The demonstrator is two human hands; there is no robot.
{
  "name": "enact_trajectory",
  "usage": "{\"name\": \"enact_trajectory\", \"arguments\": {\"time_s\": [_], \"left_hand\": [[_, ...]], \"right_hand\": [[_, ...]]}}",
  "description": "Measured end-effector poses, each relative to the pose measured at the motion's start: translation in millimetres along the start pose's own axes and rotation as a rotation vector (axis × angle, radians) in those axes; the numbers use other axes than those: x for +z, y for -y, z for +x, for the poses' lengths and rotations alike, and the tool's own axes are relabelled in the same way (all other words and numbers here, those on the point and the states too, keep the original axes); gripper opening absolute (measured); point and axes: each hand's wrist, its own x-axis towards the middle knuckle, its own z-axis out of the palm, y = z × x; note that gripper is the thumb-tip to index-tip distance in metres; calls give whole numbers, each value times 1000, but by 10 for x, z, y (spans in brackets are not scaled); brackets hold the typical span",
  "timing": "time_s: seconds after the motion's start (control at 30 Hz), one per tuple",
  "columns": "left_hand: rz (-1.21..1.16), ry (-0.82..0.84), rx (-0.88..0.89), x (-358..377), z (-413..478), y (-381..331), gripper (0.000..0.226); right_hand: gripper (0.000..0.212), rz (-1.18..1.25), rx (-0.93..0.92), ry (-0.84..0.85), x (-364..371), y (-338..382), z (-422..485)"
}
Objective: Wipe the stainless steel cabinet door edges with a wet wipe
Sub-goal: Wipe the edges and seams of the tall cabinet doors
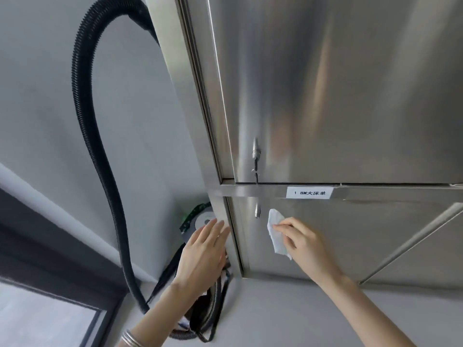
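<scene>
A tall stainless steel cabinet fills the right of the head view, with an upper door (338,96) and a lower door (338,234) split by a horizontal rail. My right hand (300,242) pinches a crumpled white wet wipe (275,234) held against the lower door, just right of its small knob (257,211). My left hand (203,251) lies flat with fingers together, its fingertips on the cabinet's left frame beside the lower door's left edge (235,236). It holds nothing.
A black ribbed hose (82,116) loops down the grey wall at left to a vacuum unit (200,221) on the floor beside the cabinet. A white label (310,193) sits on the rail. The upper door has a latch (256,152).
</scene>
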Motion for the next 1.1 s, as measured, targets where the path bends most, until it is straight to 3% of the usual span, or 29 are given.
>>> {"name": "enact_trajectory", "arguments": {"time_s": [0.2, 0.4, 0.57, 0.7, 0.8, 0.87, 1.1], "left_hand": [[-56, -32, 95, 168, 150, 427, 56], [-43, -98, 136, 807, 269, 652, 59], [29, -312, 167, 1561, 430, 841, 62], [140, -519, 199, 1997, 608, 967, 62], [242, -659, 237, 2222, 738, 1088, 60], [302, -754, 260, 2338, 833, 1183, 59], [365, -963, 316, 2530, 1071, 1308, 61]], "right_hand": [[43, -55, 9, -11, 410, 323, 289], [39, -87, -48, -66, 1125, 146, 369], [29, -142, -184, -378, 1758, -188, 415], [42, -113, -246, -567, 2107, -349, 568], [26, -93, -259, -617, 2315, -441, 723], [30, -111, -268, -605, 2437, -497, 809], [39, -682, -367, -650, 2729, -635, 786]]}}
